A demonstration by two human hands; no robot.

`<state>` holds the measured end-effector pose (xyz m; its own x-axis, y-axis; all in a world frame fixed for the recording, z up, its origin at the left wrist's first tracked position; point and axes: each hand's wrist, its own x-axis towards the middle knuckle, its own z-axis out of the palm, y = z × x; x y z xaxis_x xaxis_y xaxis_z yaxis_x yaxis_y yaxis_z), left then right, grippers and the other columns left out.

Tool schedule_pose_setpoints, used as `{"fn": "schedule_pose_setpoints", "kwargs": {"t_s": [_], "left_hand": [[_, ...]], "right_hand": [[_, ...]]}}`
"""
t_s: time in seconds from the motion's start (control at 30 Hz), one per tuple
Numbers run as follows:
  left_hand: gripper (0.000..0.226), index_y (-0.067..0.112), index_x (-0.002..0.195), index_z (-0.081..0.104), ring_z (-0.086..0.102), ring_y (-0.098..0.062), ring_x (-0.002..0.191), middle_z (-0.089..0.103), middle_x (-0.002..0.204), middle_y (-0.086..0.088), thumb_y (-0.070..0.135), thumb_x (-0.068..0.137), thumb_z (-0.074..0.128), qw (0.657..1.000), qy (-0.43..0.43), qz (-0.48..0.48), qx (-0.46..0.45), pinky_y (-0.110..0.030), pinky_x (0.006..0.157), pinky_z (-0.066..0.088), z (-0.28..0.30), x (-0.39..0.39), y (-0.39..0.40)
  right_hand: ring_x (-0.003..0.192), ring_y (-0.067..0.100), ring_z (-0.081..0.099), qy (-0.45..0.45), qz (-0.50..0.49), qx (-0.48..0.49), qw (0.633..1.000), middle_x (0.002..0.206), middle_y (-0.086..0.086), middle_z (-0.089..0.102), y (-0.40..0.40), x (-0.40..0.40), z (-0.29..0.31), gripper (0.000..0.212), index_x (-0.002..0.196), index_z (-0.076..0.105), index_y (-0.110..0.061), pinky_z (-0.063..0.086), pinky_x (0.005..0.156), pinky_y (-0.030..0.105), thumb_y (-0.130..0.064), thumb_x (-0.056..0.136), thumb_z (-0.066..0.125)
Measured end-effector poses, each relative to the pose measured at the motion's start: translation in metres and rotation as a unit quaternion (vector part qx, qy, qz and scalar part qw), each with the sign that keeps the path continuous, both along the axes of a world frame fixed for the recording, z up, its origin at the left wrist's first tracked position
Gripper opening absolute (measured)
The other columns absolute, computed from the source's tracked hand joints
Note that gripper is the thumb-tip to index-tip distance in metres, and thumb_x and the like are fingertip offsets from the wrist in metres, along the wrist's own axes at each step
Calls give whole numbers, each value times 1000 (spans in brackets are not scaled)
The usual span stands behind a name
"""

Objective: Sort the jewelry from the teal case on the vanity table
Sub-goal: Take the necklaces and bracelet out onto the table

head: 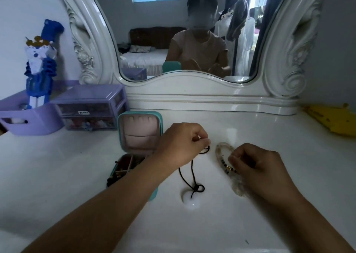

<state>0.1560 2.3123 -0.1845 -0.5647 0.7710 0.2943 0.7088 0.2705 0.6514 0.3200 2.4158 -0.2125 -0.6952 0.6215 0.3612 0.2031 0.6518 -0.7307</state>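
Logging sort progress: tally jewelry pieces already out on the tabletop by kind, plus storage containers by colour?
Cord necklace with white pendant, left hand pinching the cord: 1
Beaded bracelet, under the right hand: 1
Teal case, open: 1
Purple drawer unit: 1
Purple bin: 1
Total: 5

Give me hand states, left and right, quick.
Left hand: fingers pinch the black cord of the white pendant.
Right hand: fingers curled, pinching the beaded bracelet.
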Motion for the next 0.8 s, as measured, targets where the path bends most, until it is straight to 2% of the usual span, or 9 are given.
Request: {"fn": "schedule_pose_setpoints", "kwargs": {"t_s": [0.07,0.17,0.3,0.37,0.5,0.6,0.67,0.73,0.8], "left_hand": [[4,26,78,69,55,-2,60,63,67,12,30,78,69,1000,-11,10,1,-23,64,47,0,-9,-23],[5,24,79,69,63,-5,66,69,72,9,29,79,69,999,-22,35,-15,-24,68,51,0,-22,-59],[3,28,80,69,64,-1,72,69,76,14,30,78,68,997,9,70,-39,-24,73,52,3,-40,-96],[4,29,79,69,63,-2,73,67,77,15,26,77,70,996,6,84,-33,-22,73,51,1,-49,-110],[10,27,75,71,62,-7,74,65,77,12,17,73,74,997,23,65,-17,-13,68,46,-11,-60,-129],[11,27,78,73,61,-6,78,64,80,10,33,69,72,999,36,15,-6,-13,70,46,-20,-61,-134],[25,29,82,74,58,-5,83,62,82,8,46,67,65,998,64,-22,-7,-17,75,45,-26,-60,-133],[29,31,84,75,54,-4,85,59,82,8,49,66,61,996,77,-38,-14,-19,77,44,-29,-57,-130],[31,32,83,75,52,-4,83,57,79,9,51,64,60,996,84,-36,-19,-21,75,44,-28,-57,-127]], "right_hand": [[44,11,52,3,52,0,999,54,5,59,-11,-10,4,19,64,57,-20,42,49,24,-21,81,65],[48,7,49,-5,114,38,993,54,-4,56,-30,-32,9,17,66,58,-23,40,51,21,-26,81,65],[48,7,51,-5,184,53,981,50,-11,52,-56,-64,14,17,67,59,-24,41,50,20,-23,81,66],[52,7,52,-18,210,63,975,55,-10,55,-67,-78,13,14,69,60,-25,43,53,24,-22,81,66],[59,1,55,-56,252,57,964,67,-14,60,-78,-98,7,7,75,67,-22,41,58,15,-15,77,69],[67,5,58,-74,255,53,963,78,-8,63,-81,-104,5,8,81,71,-18,46,64,20,-13,74,71],[68,5,60,-81,247,38,965,74,-10,62,-83,-106,7,10,79,72,-19,47,65,19,-11,73,72],[68,3,59,-96,244,32,965,68,-12,61,-85,-107,11,10,75,72,-19,45,63,16,-9,73,71],[67,4,59,-127,241,49,961,67,-6,63,-87,-110,14,5,72,72,-15,45,61,18,-10,73,70]]}}
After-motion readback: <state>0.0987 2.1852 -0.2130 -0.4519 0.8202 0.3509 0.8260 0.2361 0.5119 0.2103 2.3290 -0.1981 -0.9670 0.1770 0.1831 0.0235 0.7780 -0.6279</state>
